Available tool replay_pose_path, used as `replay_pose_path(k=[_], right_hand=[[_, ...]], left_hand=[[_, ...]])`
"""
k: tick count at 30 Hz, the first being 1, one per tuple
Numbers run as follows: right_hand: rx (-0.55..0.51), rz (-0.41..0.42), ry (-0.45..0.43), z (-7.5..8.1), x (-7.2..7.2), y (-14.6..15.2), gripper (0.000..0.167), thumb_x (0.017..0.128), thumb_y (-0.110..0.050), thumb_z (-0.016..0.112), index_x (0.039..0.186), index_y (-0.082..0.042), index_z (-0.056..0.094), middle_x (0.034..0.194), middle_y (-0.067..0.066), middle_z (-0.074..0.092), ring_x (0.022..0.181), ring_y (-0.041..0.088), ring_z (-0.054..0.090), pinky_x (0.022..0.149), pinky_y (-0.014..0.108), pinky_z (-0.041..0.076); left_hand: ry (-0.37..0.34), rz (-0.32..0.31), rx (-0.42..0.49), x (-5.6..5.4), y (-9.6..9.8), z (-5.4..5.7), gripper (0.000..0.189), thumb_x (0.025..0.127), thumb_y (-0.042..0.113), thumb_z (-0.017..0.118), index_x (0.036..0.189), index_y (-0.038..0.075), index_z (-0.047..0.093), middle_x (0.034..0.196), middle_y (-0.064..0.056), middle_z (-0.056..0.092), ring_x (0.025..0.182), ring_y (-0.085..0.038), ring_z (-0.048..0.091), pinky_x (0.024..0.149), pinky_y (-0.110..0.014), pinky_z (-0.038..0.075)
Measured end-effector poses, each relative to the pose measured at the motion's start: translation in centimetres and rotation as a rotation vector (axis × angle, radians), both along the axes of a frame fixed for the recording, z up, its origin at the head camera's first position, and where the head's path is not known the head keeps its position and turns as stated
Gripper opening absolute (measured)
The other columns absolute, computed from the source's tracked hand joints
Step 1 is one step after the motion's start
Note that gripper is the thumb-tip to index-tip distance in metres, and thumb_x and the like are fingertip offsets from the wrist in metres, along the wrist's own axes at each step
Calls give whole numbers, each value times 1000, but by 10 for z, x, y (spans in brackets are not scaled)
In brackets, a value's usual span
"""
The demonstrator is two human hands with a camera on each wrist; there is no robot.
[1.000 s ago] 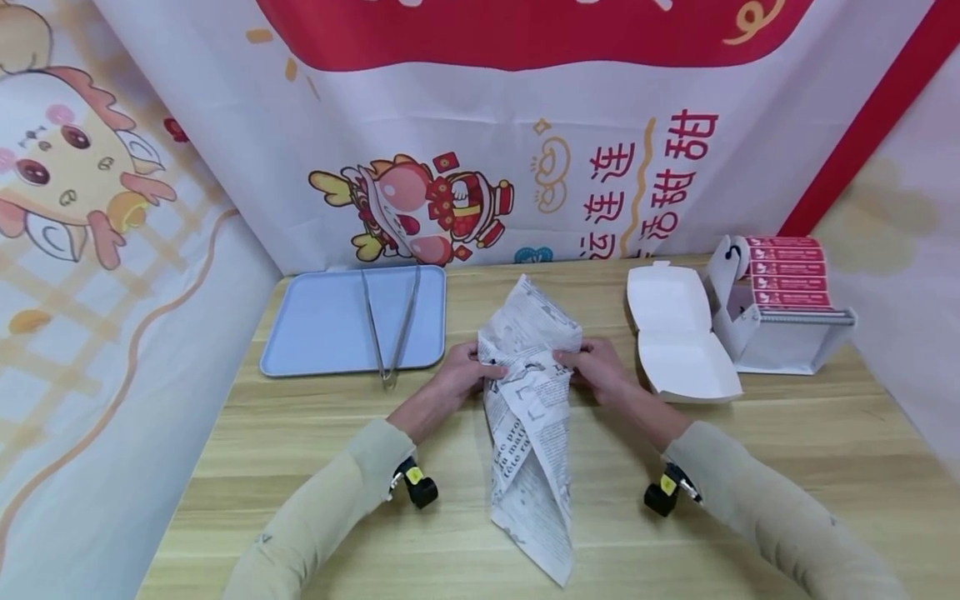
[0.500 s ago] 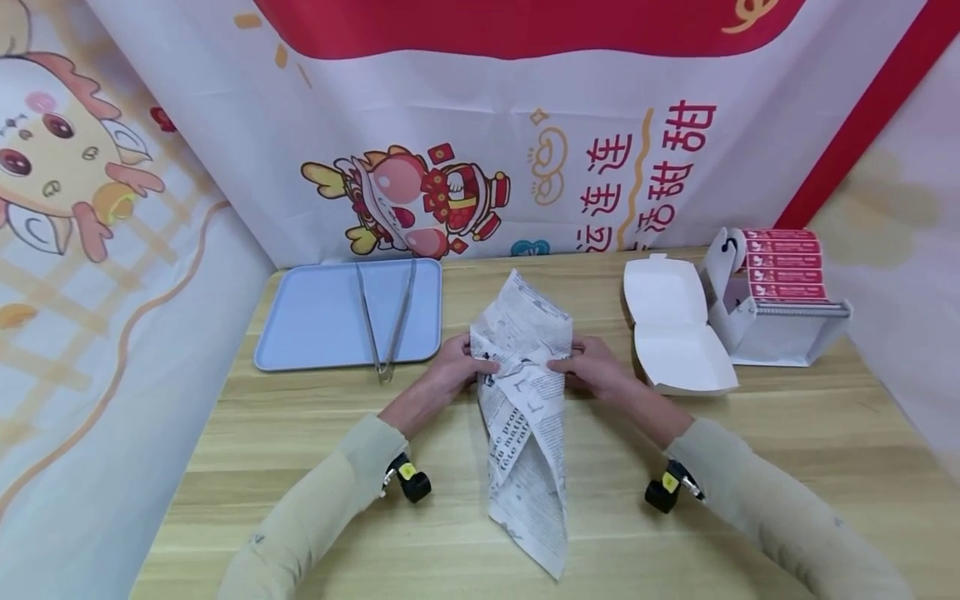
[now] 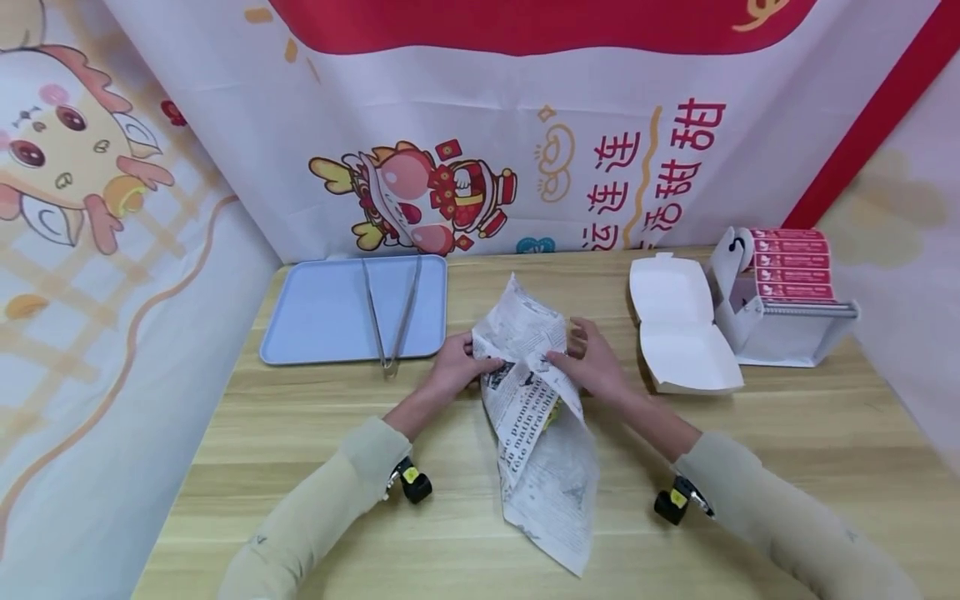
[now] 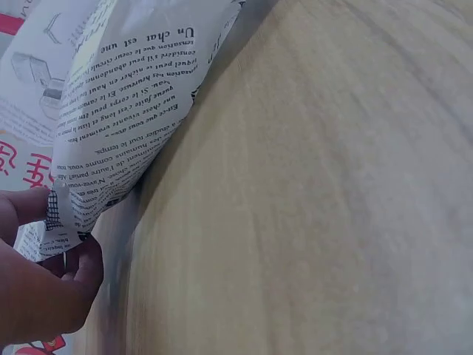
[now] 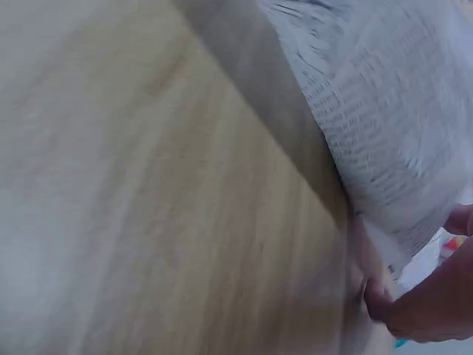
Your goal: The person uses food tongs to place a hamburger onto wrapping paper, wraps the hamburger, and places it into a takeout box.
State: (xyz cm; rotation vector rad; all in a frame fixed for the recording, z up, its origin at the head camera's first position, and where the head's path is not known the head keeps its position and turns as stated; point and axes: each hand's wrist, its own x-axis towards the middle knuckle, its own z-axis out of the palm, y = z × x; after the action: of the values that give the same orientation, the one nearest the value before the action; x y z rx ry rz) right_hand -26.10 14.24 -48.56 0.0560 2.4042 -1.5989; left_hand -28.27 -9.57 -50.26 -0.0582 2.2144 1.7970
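Observation:
A sheet of newsprint-patterned wrapping paper (image 3: 536, 417) is folded into a long packet on the wooden table. Within its fold shows a bit of yellow-green filling (image 3: 553, 414); the rest is covered. My left hand (image 3: 459, 367) pinches the packet's left edge, thumb on top and fingers beneath. In the left wrist view, printed paper (image 4: 133, 103) runs between that thumb and the fingers. At the right edge, my right hand (image 3: 596, 362) has its thumb touching the paper, while its fingers stand loosely apart from it. The right wrist view shows the paper (image 5: 392, 126) blurred beside these fingers.
Back left, metal tongs (image 3: 390, 358) lie across a light-blue tray (image 3: 315, 317). To the right stands an open white clamshell box (image 3: 686, 354). Beside it is a label dispenser (image 3: 787, 333) with a red label roll (image 3: 795, 267). A printed cloth (image 3: 420, 100) hangs behind the table.
The packet's right flap has loosened and its lower tail has swung right, uncovering the yellow-green filling. My right fingers have come away from the paper's edge; my left hand keeps its hold.

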Motion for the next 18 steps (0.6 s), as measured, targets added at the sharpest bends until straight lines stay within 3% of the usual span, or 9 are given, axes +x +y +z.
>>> replay_pose_path(k=[2,7,11,14,18], right_hand=[[85,43,73,4,8,0,86,91,-28,73,157,-8,22,159,26,30,139,44,43,113,55,40],[256,196,278,7,24,-7,76,90,-29,73,152,-8,36,157,27,32,144,45,35,117,60,32],[415,241,445,6,34,-17,60,90,-30,73,144,-11,52,160,30,24,147,48,25,118,64,26],[499,275,606,9,41,-24,43,90,-27,74,129,-10,66,155,28,36,140,47,37,114,62,34],[604,416,764,12,46,-29,31,93,-24,71,120,-10,72,139,18,58,127,35,55,107,51,46]], left_hand=[[-10,9,-6,0,3,1,45,80,3,79,122,1,65,112,-18,72,83,-13,68,74,-25,59],[-22,41,-32,0,5,2,44,79,5,81,121,3,67,111,-16,73,84,-16,69,73,-26,59],[-23,43,-43,0,5,0,46,79,2,79,123,1,65,114,-17,72,91,-18,69,79,-27,59],[-14,44,-39,0,5,-1,47,80,0,78,124,-1,63,116,-19,71,93,-19,69,81,-28,59],[3,53,-52,-2,4,-1,47,79,1,80,124,0,64,116,-19,72,91,-17,69,79,-26,59]])
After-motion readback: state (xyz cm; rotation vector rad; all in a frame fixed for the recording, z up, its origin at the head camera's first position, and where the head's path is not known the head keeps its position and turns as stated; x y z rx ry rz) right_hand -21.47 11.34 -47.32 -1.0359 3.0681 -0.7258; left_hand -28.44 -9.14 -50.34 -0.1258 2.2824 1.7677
